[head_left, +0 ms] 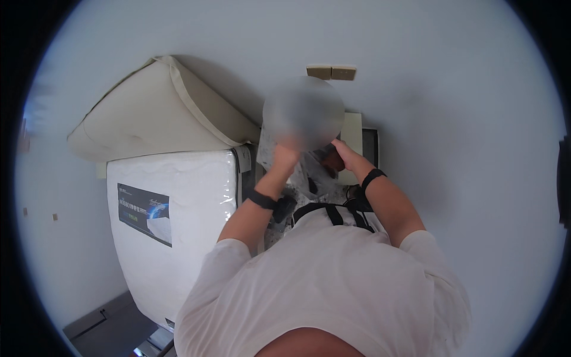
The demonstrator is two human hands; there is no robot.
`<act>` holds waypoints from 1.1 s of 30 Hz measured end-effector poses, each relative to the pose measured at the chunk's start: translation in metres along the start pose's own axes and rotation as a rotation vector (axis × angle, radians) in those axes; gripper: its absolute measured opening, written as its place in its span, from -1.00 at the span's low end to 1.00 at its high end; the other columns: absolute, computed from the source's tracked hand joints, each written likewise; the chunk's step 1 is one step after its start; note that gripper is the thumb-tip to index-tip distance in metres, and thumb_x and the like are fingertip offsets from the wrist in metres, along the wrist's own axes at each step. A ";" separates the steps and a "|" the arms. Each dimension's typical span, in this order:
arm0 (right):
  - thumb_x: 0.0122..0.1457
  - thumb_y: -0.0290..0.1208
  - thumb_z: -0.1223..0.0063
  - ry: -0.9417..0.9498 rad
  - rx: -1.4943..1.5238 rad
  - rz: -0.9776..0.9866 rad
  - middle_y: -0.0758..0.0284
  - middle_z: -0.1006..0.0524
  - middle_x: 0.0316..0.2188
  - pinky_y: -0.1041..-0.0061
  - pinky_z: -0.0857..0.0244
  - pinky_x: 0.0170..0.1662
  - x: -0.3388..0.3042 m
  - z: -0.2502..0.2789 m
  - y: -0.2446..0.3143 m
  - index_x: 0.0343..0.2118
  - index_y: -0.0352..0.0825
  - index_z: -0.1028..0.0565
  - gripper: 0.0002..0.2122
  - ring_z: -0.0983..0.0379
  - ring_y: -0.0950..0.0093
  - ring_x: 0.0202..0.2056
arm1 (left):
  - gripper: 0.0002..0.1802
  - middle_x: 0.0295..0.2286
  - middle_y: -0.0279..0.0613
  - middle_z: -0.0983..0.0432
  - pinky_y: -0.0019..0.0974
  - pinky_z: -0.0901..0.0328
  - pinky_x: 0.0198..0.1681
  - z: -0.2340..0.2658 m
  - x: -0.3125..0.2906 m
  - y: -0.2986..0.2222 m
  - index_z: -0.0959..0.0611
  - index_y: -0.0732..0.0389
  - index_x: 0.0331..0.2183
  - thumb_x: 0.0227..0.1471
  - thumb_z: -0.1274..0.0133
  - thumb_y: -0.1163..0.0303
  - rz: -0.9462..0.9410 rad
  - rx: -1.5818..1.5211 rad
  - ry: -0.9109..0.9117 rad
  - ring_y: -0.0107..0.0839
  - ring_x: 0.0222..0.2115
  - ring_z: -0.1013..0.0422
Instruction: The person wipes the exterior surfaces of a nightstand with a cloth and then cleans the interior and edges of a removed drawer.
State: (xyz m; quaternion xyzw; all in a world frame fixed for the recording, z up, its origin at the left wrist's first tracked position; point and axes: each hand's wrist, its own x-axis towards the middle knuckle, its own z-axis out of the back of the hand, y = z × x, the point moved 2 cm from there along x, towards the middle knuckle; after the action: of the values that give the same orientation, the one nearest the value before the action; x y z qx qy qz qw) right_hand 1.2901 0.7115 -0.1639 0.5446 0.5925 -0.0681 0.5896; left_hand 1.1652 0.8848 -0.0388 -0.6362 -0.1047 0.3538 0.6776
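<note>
A crumpled, see-through plastic bag (315, 185) hangs between my two hands, in front of my body. At its left upper side is my left hand (286, 156); a round blurred patch covers its fingers, so their grip is hidden. My right hand (347, 157) is at the bag's right side, its fingers curled in against the plastic. Something dark and brownish shows near those fingers, too unclear to name. Whatever lies above the hands is lost in the blur. Each wrist wears a black band.
A white mattress (196, 196) with shiny plastic wrapping stands at my left. Behind it a beige padded headboard (160, 113) leans against the wall. Beyond my right hand is a cream box-like cabinet (352, 128) with a dark side. Two wall sockets (331, 73) sit above.
</note>
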 end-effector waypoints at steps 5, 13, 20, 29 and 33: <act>0.20 0.29 0.07 -0.006 0.035 -0.060 0.21 -0.20 0.31 0.27 -0.02 0.29 0.009 0.034 0.039 0.34 -0.31 -0.11 -0.16 -0.12 0.27 0.30 | -0.61 -0.35 -0.17 -0.51 -0.29 -0.24 -0.53 -0.060 0.036 0.007 -0.58 0.27 -0.13 0.28 0.09 0.13 -0.266 0.210 -0.096 -0.45 -0.52 -0.36; 0.26 0.04 -0.01 0.076 -0.192 0.049 0.28 -0.50 -0.01 0.37 -0.29 0.06 0.013 0.101 0.079 0.12 -0.33 -0.40 -0.46 -0.43 0.40 0.00 | -0.61 -0.33 0.02 -0.56 -0.12 -0.34 -0.36 -0.148 0.094 0.032 -0.59 0.35 -0.18 0.21 0.03 0.18 -0.024 0.192 -0.031 -0.22 -0.36 -0.50; 0.24 -0.07 -0.06 -0.052 -0.180 -0.168 0.29 -0.54 -0.17 0.41 -0.42 -0.16 0.003 0.222 0.059 -0.10 -0.25 -0.45 -0.65 -0.52 0.41 -0.20 | -0.58 -0.46 0.04 -0.56 -0.04 -0.37 -0.30 -0.218 0.126 0.091 -0.64 0.34 -0.35 0.16 0.00 0.12 0.183 0.401 -0.030 -0.05 -0.40 -0.51; 0.20 -0.20 -0.15 -0.317 -0.543 -0.068 0.25 -0.55 -0.12 0.41 -0.38 -0.05 -0.061 0.276 0.045 0.02 -0.28 -0.46 -0.61 -0.49 0.39 -0.12 | -0.58 -0.34 -0.24 -0.59 -0.35 -0.31 -0.39 -0.153 0.124 0.098 -0.44 0.01 -0.01 0.15 -0.11 0.12 0.427 -0.049 0.376 -0.48 -0.44 -0.44; 0.11 -0.36 -0.26 -0.252 -0.846 -0.037 0.19 -0.57 -0.07 0.35 -0.37 0.02 -0.099 0.248 0.020 0.04 -0.27 -0.47 -0.59 -0.49 0.33 -0.05 | -0.72 -0.37 -0.26 -0.60 -0.35 -0.32 -0.38 -0.091 0.081 0.133 -0.51 0.04 -0.10 0.18 -0.06 0.20 0.352 -0.344 0.220 -0.48 -0.45 -0.47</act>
State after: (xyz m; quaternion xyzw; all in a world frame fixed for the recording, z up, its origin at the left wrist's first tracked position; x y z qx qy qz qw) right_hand 1.4310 0.4841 -0.1490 0.2320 0.5014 0.1040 0.8270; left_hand 1.2314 0.8550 -0.2039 -0.7849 0.0233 0.3722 0.4948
